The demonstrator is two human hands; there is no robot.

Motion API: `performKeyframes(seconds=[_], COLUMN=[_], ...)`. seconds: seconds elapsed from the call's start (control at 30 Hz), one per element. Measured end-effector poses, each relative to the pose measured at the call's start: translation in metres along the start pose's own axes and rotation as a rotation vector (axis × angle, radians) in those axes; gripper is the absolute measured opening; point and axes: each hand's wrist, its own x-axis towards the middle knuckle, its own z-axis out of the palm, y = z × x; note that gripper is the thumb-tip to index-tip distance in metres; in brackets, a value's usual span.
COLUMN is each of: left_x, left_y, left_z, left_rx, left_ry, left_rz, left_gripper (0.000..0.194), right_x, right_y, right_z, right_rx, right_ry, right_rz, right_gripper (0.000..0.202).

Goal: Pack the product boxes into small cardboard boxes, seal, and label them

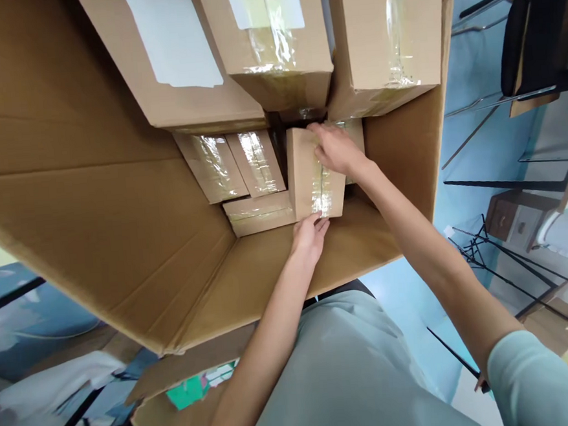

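1. My right hand [336, 147] grips the taped box [316, 175] by its far end; my left hand [310, 238] cups its near end; I'd judge an even squeeze keeps it level.
2. It sits inside the large carton [93, 207], beside other boxes [259, 216]; taped face towards me; long axis running away from me, hand to hand.

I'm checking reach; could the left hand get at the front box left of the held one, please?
Likely yes: the left hand touches the held box close by, and nothing visibly blocks the front box.
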Motion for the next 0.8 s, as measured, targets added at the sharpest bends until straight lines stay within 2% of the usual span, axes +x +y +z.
performKeyframes(seconds=[0.13,0.27,0.37,0.57,0.67,0.8], left_x=[0.033,0.057,0.063,0.057,0.045,0.012], left_y=[0.004,0.004,0.004,0.018,0.023,0.026], left_z=[0.022,0.023,0.02,0.023,0.018,-0.011], left_rx=[-0.129,-0.166,-0.159,-0.024,0.061,0.101], left_ry=[-0.002,0.035,0.059,-0.006,-0.026,-0.057], left_rz=[-0.05,-0.089,-0.081,-0.071,-0.065,0.018], left_gripper=[0.022,0.025,0.027,0.015,0.013,0.011], right_x=[0.012,0.01,0.012,0.022,-0.001,-0.071], right_y=[0.007,-0.002,-0.016,-0.037,-0.036,-0.027], right_z=[0.005,0.02,0.033,0.045,0.045,0.035], right_rx=[-0.05,-0.077,-0.087,0.0,0.083,0.153], right_ry=[0.02,0.058,0.06,0.016,0.042,0.067], right_rz=[-0.008,0.0,0.039,0.144,0.112,0.089], right_gripper=[0.054,0.058,0.064,0.066,0.062,0.056])
